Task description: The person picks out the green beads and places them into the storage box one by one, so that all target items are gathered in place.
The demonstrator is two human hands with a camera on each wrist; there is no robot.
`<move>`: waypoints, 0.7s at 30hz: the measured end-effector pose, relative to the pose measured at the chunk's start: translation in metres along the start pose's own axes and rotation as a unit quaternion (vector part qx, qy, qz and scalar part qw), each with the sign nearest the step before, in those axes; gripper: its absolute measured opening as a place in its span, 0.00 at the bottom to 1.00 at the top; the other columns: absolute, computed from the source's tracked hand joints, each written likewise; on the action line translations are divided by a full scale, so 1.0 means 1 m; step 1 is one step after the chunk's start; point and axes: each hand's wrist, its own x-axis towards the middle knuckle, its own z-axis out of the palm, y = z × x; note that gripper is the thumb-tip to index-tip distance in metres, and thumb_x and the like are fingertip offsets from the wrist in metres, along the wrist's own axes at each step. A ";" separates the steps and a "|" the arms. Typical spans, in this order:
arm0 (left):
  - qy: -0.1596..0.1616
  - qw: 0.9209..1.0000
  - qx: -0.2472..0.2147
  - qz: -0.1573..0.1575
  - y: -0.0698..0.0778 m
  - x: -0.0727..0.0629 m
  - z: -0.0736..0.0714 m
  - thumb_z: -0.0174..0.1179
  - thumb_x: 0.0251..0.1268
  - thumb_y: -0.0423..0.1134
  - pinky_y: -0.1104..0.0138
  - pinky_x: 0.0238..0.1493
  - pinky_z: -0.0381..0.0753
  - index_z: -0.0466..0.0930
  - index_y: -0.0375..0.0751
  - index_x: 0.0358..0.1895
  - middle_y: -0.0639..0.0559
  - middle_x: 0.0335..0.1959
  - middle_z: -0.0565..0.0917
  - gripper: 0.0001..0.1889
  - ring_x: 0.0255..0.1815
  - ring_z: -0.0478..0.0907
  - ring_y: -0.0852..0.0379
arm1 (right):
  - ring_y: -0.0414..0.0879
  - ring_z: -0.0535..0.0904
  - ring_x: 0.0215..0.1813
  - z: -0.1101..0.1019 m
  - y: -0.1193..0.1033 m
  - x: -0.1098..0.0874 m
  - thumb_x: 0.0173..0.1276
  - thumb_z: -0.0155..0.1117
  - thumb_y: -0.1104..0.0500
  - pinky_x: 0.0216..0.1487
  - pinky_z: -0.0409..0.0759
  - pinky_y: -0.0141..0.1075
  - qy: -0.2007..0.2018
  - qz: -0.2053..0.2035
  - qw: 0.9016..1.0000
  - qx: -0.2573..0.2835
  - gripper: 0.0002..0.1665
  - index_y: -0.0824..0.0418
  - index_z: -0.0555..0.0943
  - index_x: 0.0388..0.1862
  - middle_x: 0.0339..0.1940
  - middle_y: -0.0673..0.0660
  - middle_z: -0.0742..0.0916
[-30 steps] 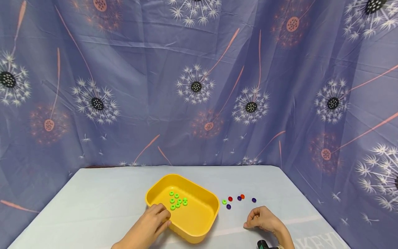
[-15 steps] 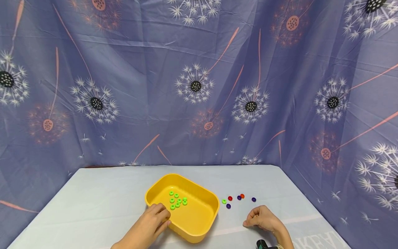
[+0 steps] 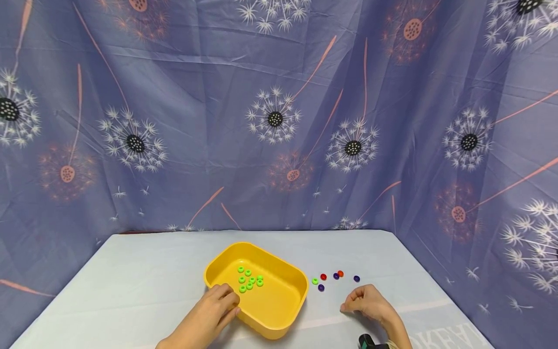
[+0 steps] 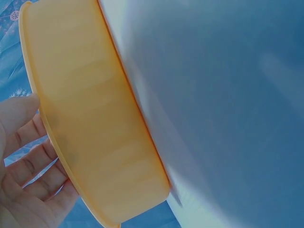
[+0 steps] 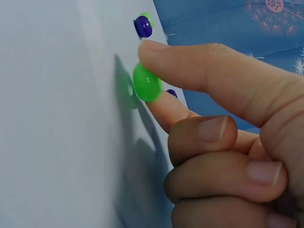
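My left hand (image 3: 215,310) grips the near-left rim of a yellow plastic basin (image 3: 279,305); the left wrist view shows the thumb and fingers at the rim. Several green beads (image 3: 249,286) lie inside, toward the basin's left end. To the right of the basin, my right hand (image 3: 368,303) pinches a green bead (image 5: 147,83) between thumb and index finger, low over the table, its other fingers curled in. In the head view the fingers hide that bead.
Beyond the right hand lie loose beads on the white-covered table (image 3: 144,286): a green bead (image 3: 315,281), a red bead (image 3: 323,277), an orange bead (image 3: 340,274) and several dark purple beads (image 3: 321,288). A patterned blue curtain (image 3: 226,121) stands behind the table.
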 end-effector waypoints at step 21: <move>-0.010 1.000 -0.001 -0.018 0.003 0.001 -0.001 0.65 0.65 0.39 0.70 0.38 0.75 0.80 0.51 0.37 0.66 0.38 0.72 0.03 0.39 0.67 0.67 | 0.40 0.57 0.15 0.023 -0.093 0.049 0.55 0.77 0.57 0.19 0.58 0.30 0.038 -0.056 0.997 -0.037 0.11 0.62 0.86 0.31 0.20 0.52 0.82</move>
